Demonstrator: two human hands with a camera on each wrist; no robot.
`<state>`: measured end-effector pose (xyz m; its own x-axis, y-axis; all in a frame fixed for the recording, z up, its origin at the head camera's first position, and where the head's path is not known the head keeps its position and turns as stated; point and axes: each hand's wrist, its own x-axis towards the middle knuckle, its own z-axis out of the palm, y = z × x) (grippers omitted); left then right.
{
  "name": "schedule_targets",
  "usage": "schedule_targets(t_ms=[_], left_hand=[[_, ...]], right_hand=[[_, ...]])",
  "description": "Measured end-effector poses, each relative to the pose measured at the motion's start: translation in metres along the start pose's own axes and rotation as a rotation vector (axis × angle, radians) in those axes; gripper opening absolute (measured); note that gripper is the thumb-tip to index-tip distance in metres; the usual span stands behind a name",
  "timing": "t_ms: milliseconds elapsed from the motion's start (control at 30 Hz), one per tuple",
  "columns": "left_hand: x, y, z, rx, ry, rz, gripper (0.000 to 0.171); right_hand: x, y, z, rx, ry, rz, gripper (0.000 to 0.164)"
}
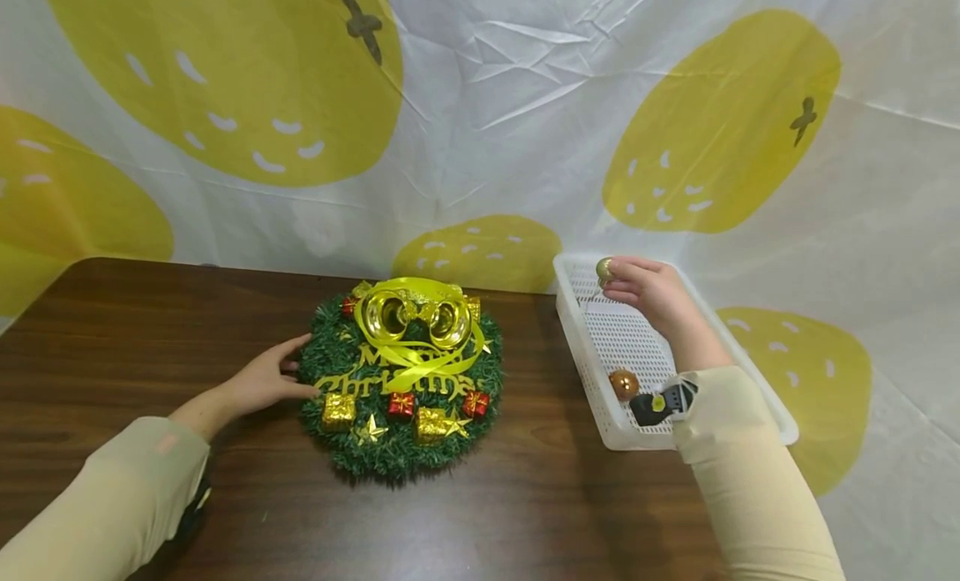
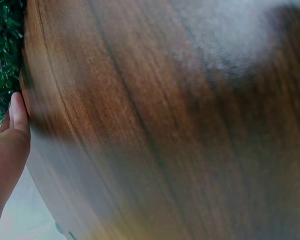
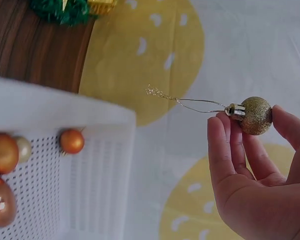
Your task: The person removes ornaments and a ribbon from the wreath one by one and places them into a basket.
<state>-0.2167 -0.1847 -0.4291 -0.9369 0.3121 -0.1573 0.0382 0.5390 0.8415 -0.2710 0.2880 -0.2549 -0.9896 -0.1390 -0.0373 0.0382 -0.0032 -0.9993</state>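
A green tinsel Christmas wreath lies on the table, bearing gold bells, a yellow ribbon, gold lettering, stars and small red and gold gift boxes. My left hand touches its left edge with fingers and thumb spread; in the left wrist view the thumb is right at the tinsel. Over the far end of a white basket, my right hand pinches a small glittery gold Christmas ball between thumb and fingers. A thin gold cord loop extends from its shiny cap.
Inside the basket are a shiny copper ball, orange balls and a pale ball. The brown wooden table ends at a white cloth printed with yellow fruit, which hangs behind it and to the right.
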Motion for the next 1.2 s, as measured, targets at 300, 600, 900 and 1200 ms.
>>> schedule_targets(t_ms=[300,600,900,1200], left_hand=[[0.0,0.001,0.0,0.002,-0.003,0.0,0.098],[-0.001,0.001,0.0,0.013,-0.003,-0.001,0.098],[0.001,0.001,0.001,0.008,-0.001,-0.009,0.097],[0.001,-0.001,0.0,0.024,-0.002,-0.003,0.097]], right_hand=[[0.0,0.007,-0.029,0.032,0.021,0.04,0.023],[0.001,0.017,-0.049,-0.001,0.044,0.11,0.024],[0.003,0.034,-0.067,-0.292,-0.036,0.245,0.017],[0.001,0.04,-0.075,-0.337,-0.023,0.289,0.007]])
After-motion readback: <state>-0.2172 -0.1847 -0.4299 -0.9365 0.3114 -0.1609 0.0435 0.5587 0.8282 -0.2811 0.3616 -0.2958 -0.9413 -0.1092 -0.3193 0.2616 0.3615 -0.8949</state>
